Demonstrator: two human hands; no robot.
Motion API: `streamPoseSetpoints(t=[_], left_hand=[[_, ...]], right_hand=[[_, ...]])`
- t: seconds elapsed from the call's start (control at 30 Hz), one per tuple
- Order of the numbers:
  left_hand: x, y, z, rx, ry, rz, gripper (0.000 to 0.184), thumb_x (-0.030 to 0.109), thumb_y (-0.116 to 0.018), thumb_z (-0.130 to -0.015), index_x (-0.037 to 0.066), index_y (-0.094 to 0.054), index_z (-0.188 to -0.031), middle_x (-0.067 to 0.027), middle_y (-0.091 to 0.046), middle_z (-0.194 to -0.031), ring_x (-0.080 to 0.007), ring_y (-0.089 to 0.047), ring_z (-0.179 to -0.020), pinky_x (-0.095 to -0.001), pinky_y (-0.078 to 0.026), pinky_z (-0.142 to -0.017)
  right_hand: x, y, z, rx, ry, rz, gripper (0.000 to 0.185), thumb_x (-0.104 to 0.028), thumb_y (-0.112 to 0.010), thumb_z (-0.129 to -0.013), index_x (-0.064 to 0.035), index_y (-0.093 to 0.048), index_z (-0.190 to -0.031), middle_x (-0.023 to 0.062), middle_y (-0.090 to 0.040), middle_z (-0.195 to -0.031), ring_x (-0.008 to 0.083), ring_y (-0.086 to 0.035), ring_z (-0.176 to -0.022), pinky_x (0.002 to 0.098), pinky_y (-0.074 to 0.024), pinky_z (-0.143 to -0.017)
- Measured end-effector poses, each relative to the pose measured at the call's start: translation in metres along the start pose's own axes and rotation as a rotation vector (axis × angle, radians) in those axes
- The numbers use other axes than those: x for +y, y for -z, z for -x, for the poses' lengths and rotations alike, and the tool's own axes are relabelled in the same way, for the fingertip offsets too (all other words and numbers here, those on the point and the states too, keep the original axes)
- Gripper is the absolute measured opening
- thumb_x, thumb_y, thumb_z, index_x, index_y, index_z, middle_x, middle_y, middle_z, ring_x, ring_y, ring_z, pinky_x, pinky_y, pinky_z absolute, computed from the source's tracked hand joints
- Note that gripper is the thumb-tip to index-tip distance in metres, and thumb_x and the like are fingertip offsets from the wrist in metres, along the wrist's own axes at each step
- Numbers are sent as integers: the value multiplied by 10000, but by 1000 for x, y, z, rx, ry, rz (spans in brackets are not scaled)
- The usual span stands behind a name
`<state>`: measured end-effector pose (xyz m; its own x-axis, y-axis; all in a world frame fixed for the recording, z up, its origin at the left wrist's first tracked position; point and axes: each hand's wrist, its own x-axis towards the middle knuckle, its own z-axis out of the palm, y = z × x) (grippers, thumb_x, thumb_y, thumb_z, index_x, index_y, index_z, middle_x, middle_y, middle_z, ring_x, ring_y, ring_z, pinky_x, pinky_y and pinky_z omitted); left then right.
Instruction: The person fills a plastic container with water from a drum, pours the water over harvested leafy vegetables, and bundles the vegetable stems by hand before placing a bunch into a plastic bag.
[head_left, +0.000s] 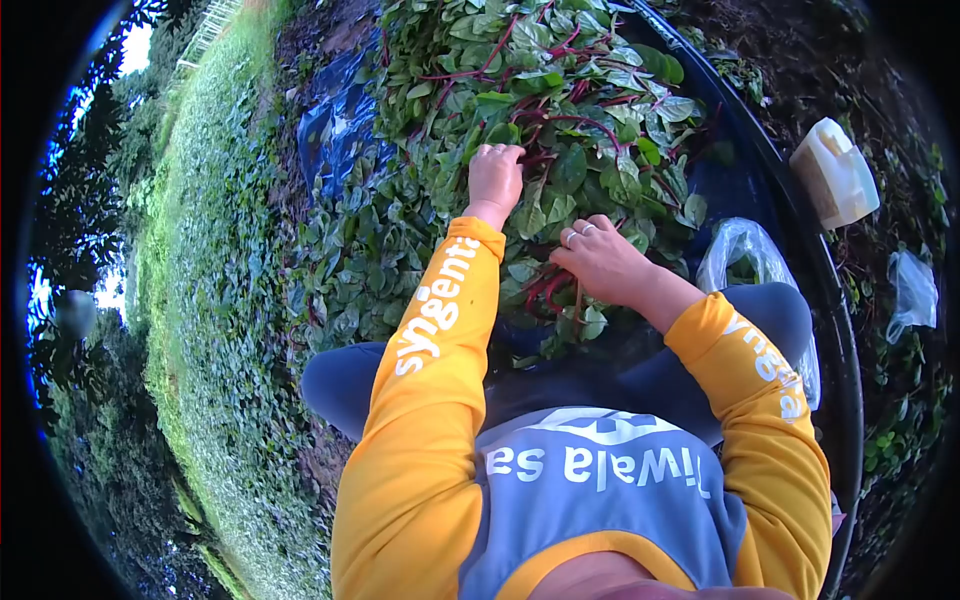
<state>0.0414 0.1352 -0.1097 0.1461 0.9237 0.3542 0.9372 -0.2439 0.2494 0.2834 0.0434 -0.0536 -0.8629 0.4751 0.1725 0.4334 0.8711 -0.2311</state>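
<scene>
A big heap of Malabar spinach, with broad green leaves and dark red stems, lies in front of me. My left hand reaches into its near left side, fingers curled at a red stem; the fingertips are partly hidden. Closer to my body, my right hand is closed round a small bunch of Malabar spinach stems. The cut red ends of this bunch point toward my lap, and a few leaves hang below the hand. A ring shows on one right finger.
Right of the heap, a clear plastic bag rests by my knee, inside a dark curved rim. Beyond the rim are a cut plastic jug and another clear bag. Blue plastic sheeting lies at left, beside low green plants.
</scene>
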Motion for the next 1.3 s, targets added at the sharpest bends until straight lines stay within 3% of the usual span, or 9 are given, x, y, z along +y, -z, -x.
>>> streamPoseSetpoints(t=[0.3, 0.57, 0.77, 0.9, 0.97, 1.03, 1.17, 1.23, 1.3], left_hand=[[13, 51, 5, -42, 13, 234, 120, 139, -708, -857, 76, -647, -939, -113, -664, -884, -334, -641, -890, -438, -514, -775], [38, 69, -1, 103, -68, 220, 172, 166, -771, -824, 71, -682, -936, -84, -678, -879, -278, -653, -839, -381, -512, -733], [50, 61, 21, -170, 291, 543, 202, 167, -760, -858, 48, -689, -1005, -81, -719, -940, -194, -688, -874, -311, -525, -780], [40, 38, 50, -142, 63, 678, 236, 58, -656, -906, -4, -674, -1132, -147, -690, -1057, -248, -656, -976, -335, -509, -881], [37, 35, 64, -128, -230, 535, 219, 0, -605, -897, -39, -664, -1104, -160, -678, -1029, -287, -634, -971, -361, -510, -879], [45, 36, 72, -107, -257, 487, 219, -28, -564, -892, -63, -653, -1088, -173, -667, -1025, -319, -619, -949, -380, -515, -860], [47, 22, 84, -177, -54, 691, 174, 26, -503, -946, -51, -645, -1009, -148, -664, -995, -269, -631, -928, -372, -515, -844], [47, 14, 87, -297, 495, 1248, 198, 125, -506, -965, -24, -636, -943, -146, -663, -941, -232, -636, -869, -355, -516, -799], [44, 11, 84, -310, 754, 1463, 227, 176, -516, -967, -8, -634, -907, -124, -660, -884, -213, -624, -811, -339, -503, -760]], right_hand=[[12, 5, -9, 248, -40, 47, 183, -153, -626, -810, -104, -634, -986, 80, -621, -1002, 257, -592, -1003, 400, -439, -858], [8, 9, -24, 267, -75, 66, 350, -134, -553, -845, -107, -631, -1186, 81, -594, -1021, 262, -574, -1020, 402, -432, -905], [6, 5, -25, 277, -89, 61, 402, -123, -556, -849, -78, -603, -1246, 87, -599, -1040, 270, -574, -1031, 402, -429, -897], [12, 0, -30, 430, -179, 88, 420, -114, -559, -861, -52, -582, -1275, 92, -600, -1039, 276, -574, -1025, 403, -425, -889], [12, 2, -30, 344, -221, 86, 395, -117, -560, -869, -55, -589, -1258, 92, -594, -1054, 279, -570, -1035, 401, -424, -894], [11, -2, -31, 265, -267, 70, 370, -121, -569, -858, -69, -599, -1223, 83, -585, -1075, 269, -554, -1069, 401, -418, -905], [13, -5, -33, 309, -225, 74, 319, -130, -578, -846, -90, -624, -1159, 56, -577, -1079, 252, -533, -1098, 400, -411, -912], [18, -8, -32, 297, -146, 126, 174, -167, -588, -820, -108, -628, -979, 43, -587, -1053, 235, -524, -1109, 382, -406, -883], [16, -8, -29, 271, -124, 101, 183, -161, -603, -810, -129, -632, -988, 30, -578, -1050, 233, -521, -1106, 389, -406, -901]])
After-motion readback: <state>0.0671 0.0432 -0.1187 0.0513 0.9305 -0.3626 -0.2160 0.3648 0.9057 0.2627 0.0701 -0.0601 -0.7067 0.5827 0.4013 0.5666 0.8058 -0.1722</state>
